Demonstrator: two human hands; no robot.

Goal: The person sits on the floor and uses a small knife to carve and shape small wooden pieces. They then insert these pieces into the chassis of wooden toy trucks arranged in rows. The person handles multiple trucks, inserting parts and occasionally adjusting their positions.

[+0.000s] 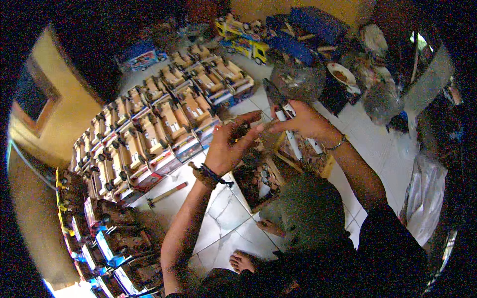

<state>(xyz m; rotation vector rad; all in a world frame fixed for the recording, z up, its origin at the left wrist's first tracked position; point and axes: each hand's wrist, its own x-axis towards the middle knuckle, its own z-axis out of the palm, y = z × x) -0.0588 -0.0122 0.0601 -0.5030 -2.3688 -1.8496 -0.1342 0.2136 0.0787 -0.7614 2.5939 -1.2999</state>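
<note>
My right hand (305,119) grips a plier-like tool (293,141) with a dark head and two white handles, its head pointing up and away from me. My left hand (228,144) is beside it with bent fingers, the thumb close to the right hand's fingertips. Something dark and small shows between the left thumb and forefinger, too shaded to name. Below the hands are a box of small dark and pale pieces (252,202) and a yellowish tray (325,171) of brown bits.
Rows of upturned wooden toy trucks (171,121) fill the left side, with more trucks (112,248) at lower left. A hammer (168,194) lies on the tiles. Yellow toy trucks (248,49) stand at the back; plastic bags (380,102) and a bowl (342,73) are to the right.
</note>
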